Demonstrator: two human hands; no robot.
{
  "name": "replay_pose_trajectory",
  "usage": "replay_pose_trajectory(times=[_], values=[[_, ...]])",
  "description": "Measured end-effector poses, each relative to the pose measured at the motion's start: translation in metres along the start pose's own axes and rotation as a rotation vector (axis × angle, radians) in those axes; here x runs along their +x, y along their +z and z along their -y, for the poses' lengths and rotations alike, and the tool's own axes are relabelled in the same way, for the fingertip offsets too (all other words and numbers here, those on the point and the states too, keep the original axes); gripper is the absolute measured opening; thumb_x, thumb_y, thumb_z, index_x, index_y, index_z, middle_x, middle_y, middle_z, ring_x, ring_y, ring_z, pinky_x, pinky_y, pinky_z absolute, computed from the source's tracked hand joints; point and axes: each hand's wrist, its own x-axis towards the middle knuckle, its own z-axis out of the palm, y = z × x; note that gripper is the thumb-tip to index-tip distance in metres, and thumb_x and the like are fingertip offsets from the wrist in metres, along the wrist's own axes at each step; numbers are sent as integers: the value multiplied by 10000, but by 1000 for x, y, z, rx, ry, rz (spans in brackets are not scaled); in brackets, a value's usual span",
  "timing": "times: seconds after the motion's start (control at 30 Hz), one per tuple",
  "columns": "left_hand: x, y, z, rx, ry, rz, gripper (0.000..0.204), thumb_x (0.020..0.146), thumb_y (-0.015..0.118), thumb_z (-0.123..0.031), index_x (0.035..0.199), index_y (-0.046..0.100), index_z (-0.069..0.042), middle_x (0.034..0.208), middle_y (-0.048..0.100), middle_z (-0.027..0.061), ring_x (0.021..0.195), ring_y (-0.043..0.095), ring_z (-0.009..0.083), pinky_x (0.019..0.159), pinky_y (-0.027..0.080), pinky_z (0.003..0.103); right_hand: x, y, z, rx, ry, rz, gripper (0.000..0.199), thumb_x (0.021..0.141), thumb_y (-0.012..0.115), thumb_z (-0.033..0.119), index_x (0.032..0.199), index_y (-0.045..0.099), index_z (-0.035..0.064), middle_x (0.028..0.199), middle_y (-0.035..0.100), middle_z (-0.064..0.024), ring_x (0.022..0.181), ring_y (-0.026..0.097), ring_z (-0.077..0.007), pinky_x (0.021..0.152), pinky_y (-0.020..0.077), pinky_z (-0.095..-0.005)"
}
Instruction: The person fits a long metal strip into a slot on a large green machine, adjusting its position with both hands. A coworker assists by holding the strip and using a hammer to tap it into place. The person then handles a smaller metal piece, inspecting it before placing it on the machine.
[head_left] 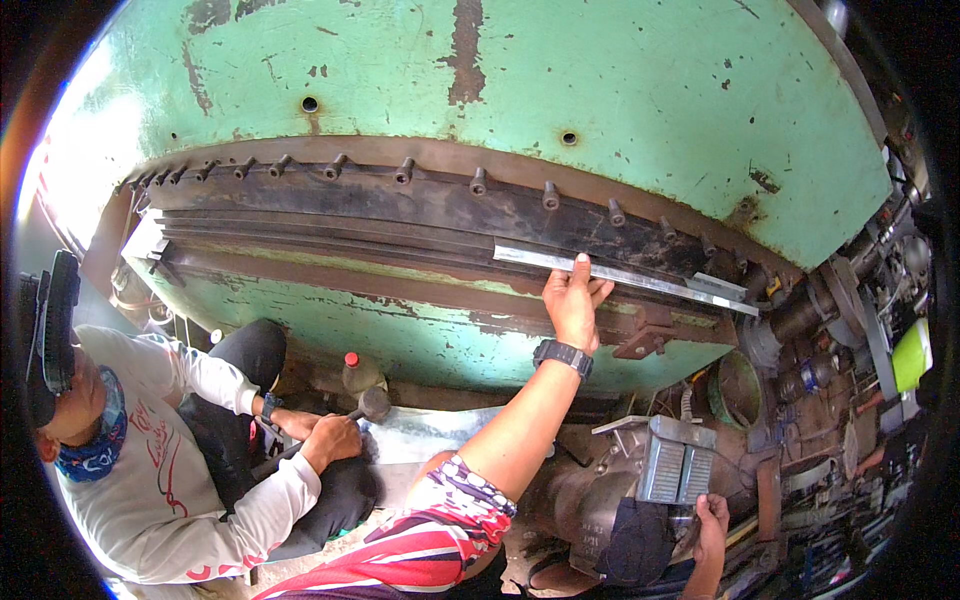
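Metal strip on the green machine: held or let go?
Held: the left hand grips the metal strip, thumb over its visible face. The right hand is off it.

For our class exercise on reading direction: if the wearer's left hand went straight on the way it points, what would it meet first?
Past the silver strip it grips, the left hand would probably meet the dark metal beam just below the row of bolts, though depth is unclear.
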Motion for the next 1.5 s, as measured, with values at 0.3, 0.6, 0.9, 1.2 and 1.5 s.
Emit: replay_pose_trajectory(times=[0.3, 0.6, 0.9, 1.2, 1.5], values=[[2, -6, 1, -10, 3, 1, 269, 1010, 695, -239, 1067, 546, -23, 971, 581, 80, 849, 656, 246, 770, 643, 400, -19, 6, 25, 222, 97, 161, 302, 987, 730, 332, 1064, 597, 72, 1026, 609, 1, 976, 553, -164, 898, 444, -340], [8, -11, -12, 226, -39, -40, 603, 982, 724, -268, 1355, 398, 77, 1341, 495, 221, 1138, 604, 382, 913, 624, 492, -66, 51, 71, -614, -610, -349, 426, 944, 714, 322, 1227, 627, 15, 1269, 630, -134, 1188, 565, -286, 1098, 368, -445], [0, 6, -12, 49, -61, 40, 646, 1041, 625, -208, 1456, 243, 107, 1492, 365, 285, 1252, 528, 511, 964, 607, 555, -134, 96, 95, -963, -867, 27, 532, 930, 663, 245, 1365, 570, -46, 1455, 540, -222, 1338, 492, -413, 1132, 326, -574], [3, -2, -11, 69, -27, 87, 617, 1050, 614, -223, 1440, 257, 95, 1429, 406, 277, 1231, 547, 519, 956, 616, 559, -133, 99, 86, -912, -854, 16, 499, 947, 643, 204, 1377, 571, -40, 1463, 539, -215, 1330, 503, -421, 1110, 323, -591], [-4, 6, -5, 55, 17, -10, 265, 1045, 627, -199, 1165, 499, 0, 981, 572, 170, 865, 669, 324, 836, 664, 510, -130, 100, 81, -881, -901, -45, 458, 941, 663, 183, 1336, 627, -45, 1433, 567, -197, 1342, 496, -369, 1108, 307, -539]])
